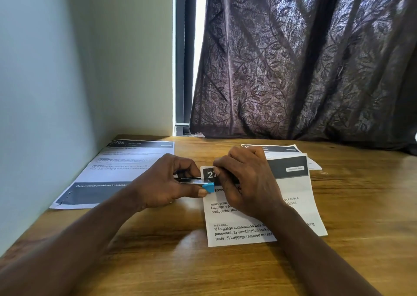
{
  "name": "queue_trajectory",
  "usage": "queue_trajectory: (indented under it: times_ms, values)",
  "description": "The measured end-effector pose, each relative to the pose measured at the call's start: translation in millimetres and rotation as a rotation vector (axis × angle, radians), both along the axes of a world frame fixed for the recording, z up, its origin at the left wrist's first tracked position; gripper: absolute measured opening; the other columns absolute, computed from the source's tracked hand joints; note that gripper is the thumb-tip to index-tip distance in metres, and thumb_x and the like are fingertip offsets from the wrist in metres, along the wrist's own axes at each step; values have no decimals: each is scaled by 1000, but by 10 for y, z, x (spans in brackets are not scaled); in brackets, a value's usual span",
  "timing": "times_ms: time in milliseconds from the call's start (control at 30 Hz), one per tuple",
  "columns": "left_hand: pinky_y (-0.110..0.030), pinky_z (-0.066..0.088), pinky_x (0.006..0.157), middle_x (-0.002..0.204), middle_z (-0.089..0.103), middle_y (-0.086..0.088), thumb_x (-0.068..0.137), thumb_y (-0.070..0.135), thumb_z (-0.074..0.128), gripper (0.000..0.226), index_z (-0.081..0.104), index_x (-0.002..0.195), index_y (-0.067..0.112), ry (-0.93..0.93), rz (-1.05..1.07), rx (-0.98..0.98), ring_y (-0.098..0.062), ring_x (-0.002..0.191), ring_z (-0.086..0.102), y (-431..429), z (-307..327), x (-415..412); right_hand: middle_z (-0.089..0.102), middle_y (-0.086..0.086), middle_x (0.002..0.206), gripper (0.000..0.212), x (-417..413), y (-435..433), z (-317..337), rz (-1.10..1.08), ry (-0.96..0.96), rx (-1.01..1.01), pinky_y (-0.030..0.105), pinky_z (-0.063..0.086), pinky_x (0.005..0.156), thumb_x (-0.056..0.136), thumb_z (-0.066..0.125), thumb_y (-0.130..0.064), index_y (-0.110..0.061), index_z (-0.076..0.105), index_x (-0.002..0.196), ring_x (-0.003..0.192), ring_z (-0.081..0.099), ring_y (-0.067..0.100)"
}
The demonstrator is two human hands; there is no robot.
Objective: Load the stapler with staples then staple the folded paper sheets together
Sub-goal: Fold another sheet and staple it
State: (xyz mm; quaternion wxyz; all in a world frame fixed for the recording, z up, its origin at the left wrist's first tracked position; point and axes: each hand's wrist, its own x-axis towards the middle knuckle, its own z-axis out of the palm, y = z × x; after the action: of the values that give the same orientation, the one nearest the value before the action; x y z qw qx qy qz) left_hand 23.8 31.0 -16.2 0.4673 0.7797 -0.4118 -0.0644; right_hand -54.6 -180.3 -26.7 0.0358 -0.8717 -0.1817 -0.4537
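Observation:
A small stapler with a blue end and a metal rail lies level at the table's middle, gripped by my left hand. Its blue tip reaches the top left corner of the folded printed sheets. My right hand has its fingers curled over that corner of the sheets, with fingertips at the stapler's tip. Whether it pinches the paper or the stapler's top I cannot tell. No loose staples show.
A flat printed sheet lies at the left by the wall. More printed papers sit behind the folded sheets. A dark leaf-pattern curtain hangs at the table's far edge. The wooden table shows bare wood near me.

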Motion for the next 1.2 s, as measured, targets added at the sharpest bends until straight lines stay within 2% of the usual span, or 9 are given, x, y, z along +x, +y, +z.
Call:
queue_trajectory:
  times_ms: [233, 367, 533, 667, 733, 833, 900, 1033, 1200]
  values:
    - [-23, 53, 71, 92, 78, -6, 77, 28, 87, 22, 77, 90, 12, 83, -10, 0, -25, 88, 68, 2, -42, 43, 59, -3, 86, 14, 29, -21, -26, 6, 41, 15, 35, 37, 82, 94, 59, -26, -19, 69, 100, 82, 52, 16]
    - [-40, 55, 84, 101, 78, -3, 77, 35, 85, 31, 79, 103, 20, 66, 8, -55, -27, 96, 69, 117, 3, 123, 58, -4, 85, 13, 58, -32, -41, 4, 79, 62, 42, 41, 80, 95, 58, -26, -20, 68, 98, 81, 54, 18]
    - [-34, 56, 73, 95, 73, 18, 72, 63, 80, 45, 76, 106, 34, -409, 385, 160, -4, 79, 65, 169, -69, 239, 59, -5, 84, 13, 78, -75, -72, 12, 109, 163, 48, 43, 83, 96, 56, -27, -21, 67, 96, 83, 58, 18]
    - [-26, 46, 71, 99, 67, 21, 77, 66, 75, 46, 72, 112, 37, -429, 391, 388, -2, 84, 59, 127, -131, 243, 61, -6, 87, 13, 88, -97, -78, -7, 103, 212, 47, 44, 84, 98, 55, -29, -22, 66, 96, 84, 58, 17]
    - [-31, 47, 81, 101, 67, 21, 79, 72, 67, 50, 70, 115, 38, -474, 399, 485, -3, 90, 60, 106, -128, 234, 63, -5, 89, 14, 80, -98, -83, -19, 96, 233, 47, 45, 85, 98, 55, -29, -21, 66, 97, 85, 58, 17]
    - [-38, 48, 90, 100, 68, 22, 84, 72, 61, 46, 69, 115, 39, -525, 466, 391, -1, 92, 61, 62, -52, 140, 64, -5, 91, 18, 56, -100, -81, -36, 92, 268, 43, 45, 86, 98, 53, -32, -20, 67, 98, 86, 57, 15]
    - [-35, 55, 81, 97, 73, 21, 85, 69, 61, 43, 73, 109, 35, -434, 434, 187, 0, 86, 65, 4, -1, 22, 65, -5, 93, 22, 26, -97, -83, -66, 76, 298, 38, 42, 89, 99, 50, -37, -22, 66, 99, 87, 55, 13]
    - [-24, 61, 77, 99, 81, 9, 91, 48, 65, 36, 76, 108, 19, 94, 96, 79, -9, 90, 75, -183, 114, -295, 64, -3, 93, 23, -5, -99, -54, -127, 6, 315, 38, 41, 90, 99, 48, -37, -22, 65, 98, 88, 56, 16]
    - [-40, 62, 89, 100, 82, -2, 94, 14, 71, 14, 77, 106, 8, 200, 120, 48, -19, 96, 78, -393, 136, -389, 59, -1, 99, 20, -94, -232, 65, -198, -163, 283, 39, 37, 93, 98, 54, -36, -22, 66, 107, 94, 52, 18]
